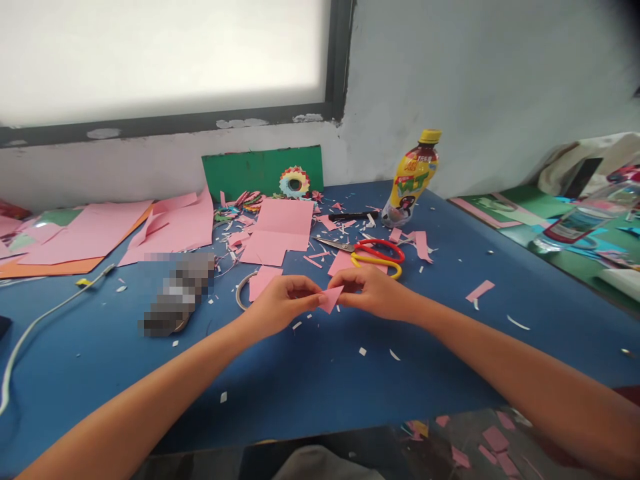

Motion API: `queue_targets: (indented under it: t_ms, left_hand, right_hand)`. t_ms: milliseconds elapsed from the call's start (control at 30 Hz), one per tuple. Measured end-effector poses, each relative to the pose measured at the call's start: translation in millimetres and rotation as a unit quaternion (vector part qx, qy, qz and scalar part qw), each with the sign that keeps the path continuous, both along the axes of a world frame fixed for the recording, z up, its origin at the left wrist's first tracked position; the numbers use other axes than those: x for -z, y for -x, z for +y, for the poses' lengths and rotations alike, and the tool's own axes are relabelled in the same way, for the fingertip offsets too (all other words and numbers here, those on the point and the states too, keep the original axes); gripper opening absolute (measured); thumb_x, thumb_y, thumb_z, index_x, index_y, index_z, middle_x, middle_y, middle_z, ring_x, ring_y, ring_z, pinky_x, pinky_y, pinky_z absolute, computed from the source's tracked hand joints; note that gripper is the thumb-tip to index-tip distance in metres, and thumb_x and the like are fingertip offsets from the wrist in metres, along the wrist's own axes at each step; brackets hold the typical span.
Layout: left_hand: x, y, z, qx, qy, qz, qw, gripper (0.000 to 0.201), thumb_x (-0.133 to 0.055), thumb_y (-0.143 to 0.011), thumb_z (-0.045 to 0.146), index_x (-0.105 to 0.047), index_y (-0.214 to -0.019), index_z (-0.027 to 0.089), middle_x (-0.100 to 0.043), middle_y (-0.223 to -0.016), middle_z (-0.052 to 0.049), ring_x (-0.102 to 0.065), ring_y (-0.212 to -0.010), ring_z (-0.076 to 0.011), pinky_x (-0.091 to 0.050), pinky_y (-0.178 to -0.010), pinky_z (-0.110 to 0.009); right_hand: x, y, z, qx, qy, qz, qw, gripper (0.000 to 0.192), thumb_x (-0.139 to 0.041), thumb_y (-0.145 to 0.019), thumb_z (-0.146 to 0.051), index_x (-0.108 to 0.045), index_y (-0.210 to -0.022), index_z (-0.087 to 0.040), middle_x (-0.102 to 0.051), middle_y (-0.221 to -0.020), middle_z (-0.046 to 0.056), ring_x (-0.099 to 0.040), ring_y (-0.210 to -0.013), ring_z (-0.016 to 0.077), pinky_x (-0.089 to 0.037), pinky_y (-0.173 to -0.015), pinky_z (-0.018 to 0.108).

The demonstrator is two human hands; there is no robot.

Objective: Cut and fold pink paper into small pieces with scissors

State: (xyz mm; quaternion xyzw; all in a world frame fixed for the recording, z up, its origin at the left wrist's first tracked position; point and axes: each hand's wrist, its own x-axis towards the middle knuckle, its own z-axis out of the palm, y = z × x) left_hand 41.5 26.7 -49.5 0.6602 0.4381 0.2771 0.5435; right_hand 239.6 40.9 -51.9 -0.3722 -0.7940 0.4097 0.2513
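- The left hand [283, 300] pinches the left edge of a small pink paper piece [331, 298] between thumb and fingertips.
- The right hand [373, 290] grips the same piece from its right side, fingers curled over the top edge.
- The paper piece looks folded to a downward point and is held between the two hands, just above the blue bench [300, 380], near its middle.
- Just beyond the right hand lie scissors [373, 253] with one red and one yellow handle, resting partly on a pink scrap.
- Behind the left hand lies a larger creased pink sheet [280, 233], with a smaller pink square just beside the hand.
- A yellow bottle [413, 177] leans by the wall, well beyond the scissors.
- A green card [250, 170] stands against the wall, with a ring-shaped paper rosette [295, 181] in front of it.
- More pink sheets [90, 233] lie at far left, over an orange one.
- A white cable [45, 320] runs across the bench on the left.
- Small paper snippets are scattered all over the bench.
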Motion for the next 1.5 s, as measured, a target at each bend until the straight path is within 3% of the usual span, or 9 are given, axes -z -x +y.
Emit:
queue_targets:
  t_ms: [200, 500, 633, 833, 1033, 1500]
  left_hand:
    - [-2.5, 0.5, 0.6, -0.006, -0.003, -0.023, 1.0, 0.023, -0.065, -0.072, 0.037, -0.066, -0.076, 0.015, -0.065, -0.073, -0.002, -0.058, -0.067, -0.0115, -0.046, -0.063, -0.023]
    - [-3.3, -1.1, -1.4, -0.013, -0.014, -0.011, 1.0, 0.023, -0.065, -0.07, 0.036, -0.066, -0.075, 0.014, -0.065, -0.07, -0.002, -0.056, -0.062, -0.011, -0.045, -0.06, -0.023]
    - [-3.7, -2.1, -2.4, -0.002, -0.017, 0.003, 1.0, 0.024, -0.063, -0.072, 0.037, -0.066, -0.076, 0.013, -0.065, -0.069, -0.004, -0.056, -0.062, -0.0122, -0.046, -0.06, -0.025]
    - [-1.2, -1.2, -0.8, -0.011, -0.022, 0.004, 1.0, 0.025, -0.063, -0.072, 0.038, -0.066, -0.076, 0.014, -0.064, -0.07, -0.003, -0.056, -0.062, -0.0116, -0.046, -0.06, -0.024]
    - [-0.6, 0.0, 1.2, -0.028, -0.03, -0.01, 0.999, 0.023, -0.065, -0.07, 0.038, -0.066, -0.075, 0.015, -0.064, -0.069, -0.001, -0.056, -0.062, -0.0109, -0.046, -0.06, -0.022]
    - [-2.2, -0.6, 0.1, -0.031, -0.052, -0.006, 0.998, 0.024, -0.064, -0.071, 0.039, -0.066, -0.076, 0.015, -0.065, -0.07, -0.001, -0.056, -0.062, -0.0113, -0.046, -0.059, -0.022]
  right_hand:
    - [-0.9, -0.5, 2.2, -0.004, 0.018, 0.071, 0.997, 0.015, -0.062, -0.072, -0.031, -0.063, -0.078, -0.018, -0.062, -0.072, 0.001, -0.056, -0.066, 0.0123, -0.045, -0.06, 0.024]
    - [4.3, 3.4, 3.8, -0.039, 0.192, 0.148, 0.969, 0.011, -0.061, -0.071, -0.026, -0.055, -0.073, -0.017, -0.058, -0.069, -0.003, -0.053, -0.064, 0.0087, -0.041, -0.061, 0.022]
    - [8.0, 5.4, 2.2, -0.052, 0.223, 0.171, 0.958, 0.009, -0.06, -0.069, -0.022, -0.053, -0.071, -0.018, -0.057, -0.068, -0.003, -0.053, -0.065, 0.0086, -0.04, -0.062, 0.022]
    - [10.2, 6.9, 4.0, -0.028, 0.218, 0.177, 0.959, 0.012, -0.062, -0.066, -0.022, -0.051, -0.068, -0.017, -0.052, -0.064, -0.005, -0.049, -0.06, 0.0072, -0.038, -0.059, 0.021]
    - [13.7, 4.7, 8.8, 0.023, 0.176, 0.143, 0.974, 0.016, -0.061, -0.069, -0.026, -0.063, -0.081, -0.017, -0.062, -0.075, -0.001, -0.055, -0.069, 0.0109, -0.042, -0.066, 0.025]
    - [11.9, 11.2, 4.2, 0.095, 0.143, 0.186, 0.967, 0.011, -0.064, -0.059, -0.026, -0.064, -0.064, -0.017, -0.06, -0.061, -0.002, -0.051, -0.059, 0.0104, -0.04, -0.054, 0.023]
